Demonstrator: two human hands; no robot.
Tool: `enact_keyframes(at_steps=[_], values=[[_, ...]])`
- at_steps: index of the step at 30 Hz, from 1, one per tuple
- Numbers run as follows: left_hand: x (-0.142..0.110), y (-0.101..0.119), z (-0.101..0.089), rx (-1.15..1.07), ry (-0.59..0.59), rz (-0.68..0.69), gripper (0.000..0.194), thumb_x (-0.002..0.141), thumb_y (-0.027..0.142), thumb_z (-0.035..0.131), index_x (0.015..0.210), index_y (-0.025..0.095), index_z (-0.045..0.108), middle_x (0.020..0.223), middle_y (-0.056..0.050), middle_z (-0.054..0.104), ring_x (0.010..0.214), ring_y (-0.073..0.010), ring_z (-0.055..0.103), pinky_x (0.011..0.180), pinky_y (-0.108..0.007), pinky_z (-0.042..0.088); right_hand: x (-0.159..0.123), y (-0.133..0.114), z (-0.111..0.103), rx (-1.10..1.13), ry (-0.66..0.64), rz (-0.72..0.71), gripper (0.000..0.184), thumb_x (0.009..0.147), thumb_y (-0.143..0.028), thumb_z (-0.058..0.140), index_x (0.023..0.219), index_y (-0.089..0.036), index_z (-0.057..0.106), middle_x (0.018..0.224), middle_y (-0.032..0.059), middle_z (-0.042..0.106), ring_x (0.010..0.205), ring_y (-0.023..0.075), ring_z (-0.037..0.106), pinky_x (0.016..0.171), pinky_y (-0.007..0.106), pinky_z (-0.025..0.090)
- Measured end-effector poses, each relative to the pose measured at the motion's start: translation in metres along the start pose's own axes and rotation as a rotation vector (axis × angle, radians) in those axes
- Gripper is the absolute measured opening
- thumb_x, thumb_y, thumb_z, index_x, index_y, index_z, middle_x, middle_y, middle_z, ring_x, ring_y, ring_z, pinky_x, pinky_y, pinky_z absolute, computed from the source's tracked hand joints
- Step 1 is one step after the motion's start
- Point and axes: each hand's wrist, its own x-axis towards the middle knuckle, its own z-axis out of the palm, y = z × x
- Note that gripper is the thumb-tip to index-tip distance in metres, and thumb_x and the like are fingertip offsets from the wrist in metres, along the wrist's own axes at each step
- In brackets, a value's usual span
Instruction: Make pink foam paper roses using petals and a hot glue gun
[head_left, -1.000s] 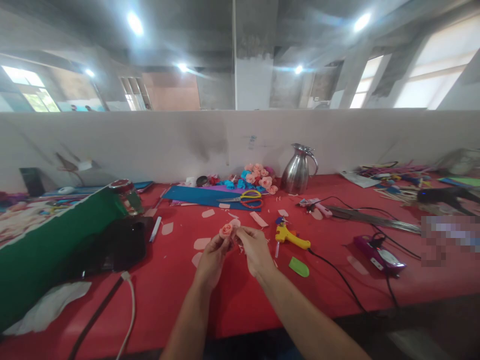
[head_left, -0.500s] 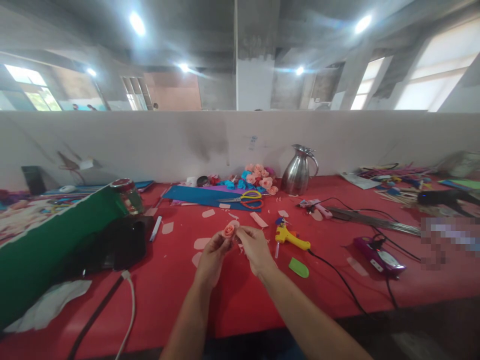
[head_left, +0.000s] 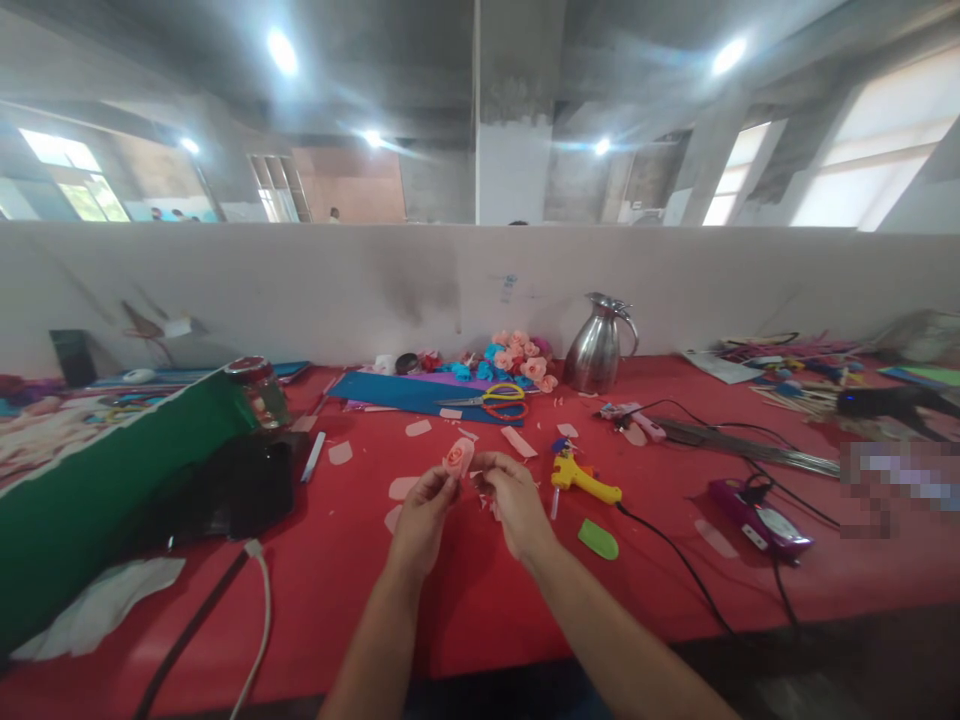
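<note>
A pink paper rose (head_left: 457, 458) is pinched upright in the fingers of my left hand (head_left: 421, 515), its curled petals facing up. A flatter petal stands out on its right side. Just to the right is my right hand (head_left: 517, 508), fingers bent toward the rose, with thumb and forefinger apart and nothing visible between them. Cut pink petal pieces (head_left: 403, 487) lie around both hands on the red tabletop (head_left: 480, 610). A yellow glue gun (head_left: 586, 480) rests right of my right hand, near a green rounded piece (head_left: 598, 539).
Orange-and-yellow-handled scissors (head_left: 502, 400) lie on a blue sheet (head_left: 382, 390). Behind are finished paper flowers (head_left: 525, 358) and a steel jug (head_left: 598, 345). A green panel (head_left: 112, 480) and glass jar (head_left: 259, 393) stand left. A purple power box (head_left: 761, 517) and cords lie right.
My right fingers have come away from the rose and parted slightly. The rose now shows a petal spread at its right side. The view has shifted a little.
</note>
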Motion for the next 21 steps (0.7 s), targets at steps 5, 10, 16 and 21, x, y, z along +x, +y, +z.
enact_keyframes(at_steps=[5, 10, 16, 21], values=[[-0.001, 0.002, 0.002, -0.003, 0.001, -0.032, 0.019, 0.061, 0.027, 0.075, 0.073, 0.016, 0.066, 0.069, 0.001, 0.06, 0.064, -0.0086, 0.051, 0.066, -0.02, 0.041, 0.001, 0.008, -0.001, -0.068, -0.101, -0.051, 0.019, 0.065, -0.024, 0.058, 0.078, -0.018, 0.071, 0.07, 0.0011, 0.065, 0.065, 0.0133, 0.054, 0.065, 0.025, 0.041], [-0.003, 0.005, 0.005, -0.003, -0.034, -0.031, 0.016, 0.062, 0.024, 0.074, 0.074, 0.017, 0.067, 0.07, 0.001, 0.062, 0.066, -0.0094, 0.052, 0.068, -0.02, 0.041, 0.0, 0.011, -0.003, -0.081, -0.133, -0.064, 0.017, 0.065, -0.025, 0.062, 0.078, -0.021, 0.073, 0.075, 0.0019, 0.067, 0.073, 0.0166, 0.056, 0.071, 0.029, 0.044], [-0.004, 0.004, 0.005, -0.008, -0.061, -0.042, 0.014, 0.062, 0.024, 0.074, 0.073, 0.018, 0.068, 0.07, 0.001, 0.064, 0.067, -0.0091, 0.053, 0.067, -0.02, 0.039, 0.004, 0.016, -0.011, -0.153, -0.177, -0.125, 0.016, 0.068, -0.025, 0.062, 0.081, -0.024, 0.073, 0.078, 0.0011, 0.067, 0.076, 0.0173, 0.057, 0.072, 0.03, 0.045], [-0.005, 0.002, 0.004, 0.038, -0.077, -0.087, 0.017, 0.064, 0.025, 0.073, 0.078, 0.017, 0.069, 0.071, 0.0, 0.063, 0.068, -0.0104, 0.053, 0.068, -0.021, 0.04, 0.009, 0.016, -0.022, -0.188, -0.288, -0.156, 0.017, 0.069, -0.03, 0.065, 0.082, -0.023, 0.072, 0.078, 0.0007, 0.064, 0.074, 0.0156, 0.055, 0.067, 0.027, 0.044]])
